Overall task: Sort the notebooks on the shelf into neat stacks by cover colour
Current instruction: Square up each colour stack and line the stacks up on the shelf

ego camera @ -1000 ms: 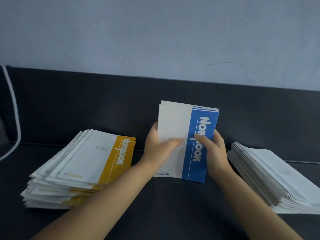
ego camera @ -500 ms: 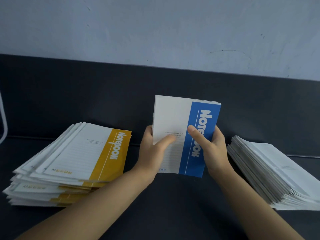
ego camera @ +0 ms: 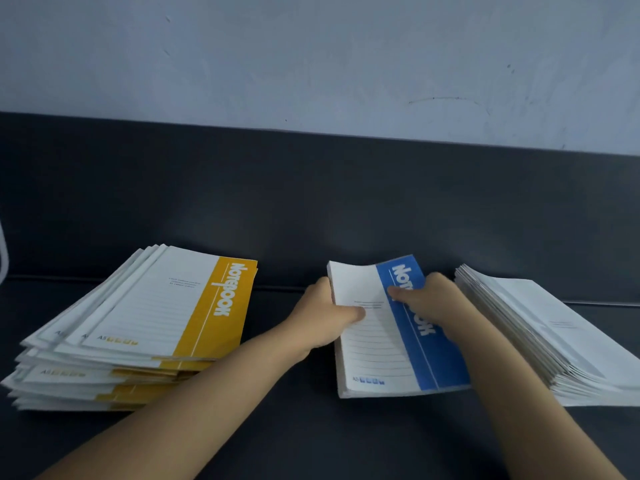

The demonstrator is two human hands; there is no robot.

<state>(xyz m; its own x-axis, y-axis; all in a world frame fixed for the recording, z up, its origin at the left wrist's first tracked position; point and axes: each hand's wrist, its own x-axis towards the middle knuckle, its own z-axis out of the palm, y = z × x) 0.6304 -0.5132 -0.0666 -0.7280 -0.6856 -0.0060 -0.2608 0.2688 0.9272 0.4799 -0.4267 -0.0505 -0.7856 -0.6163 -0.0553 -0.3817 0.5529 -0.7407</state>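
Grip is two-handed on the blue stack (ego camera: 375, 351). On my feed the left hand (ego camera: 323, 318) holds its left edge, thumb laid across the white part of the top cover. The right hand (ego camera: 434, 303) holds the right edge, thumb on the blue band over the printed title. The blue stack lies on the shelf (ego camera: 311, 431) between the two other piles, near edge down on the surface, far end of the top cover bowed up a little. Its sides look squared.

Well apart to the left I see the yellow stack (ego camera: 156, 313), fanned out with covers slipping leftward. Just beside the right hand sits a white stack (ego camera: 554, 337), slanting off to the right; I cannot tell its band colour. Behind them runs a dark back panel (ego camera: 311, 202), then a pale wall (ego camera: 311, 64). A white cable (ego camera: 2, 258) shows at the far left edge.
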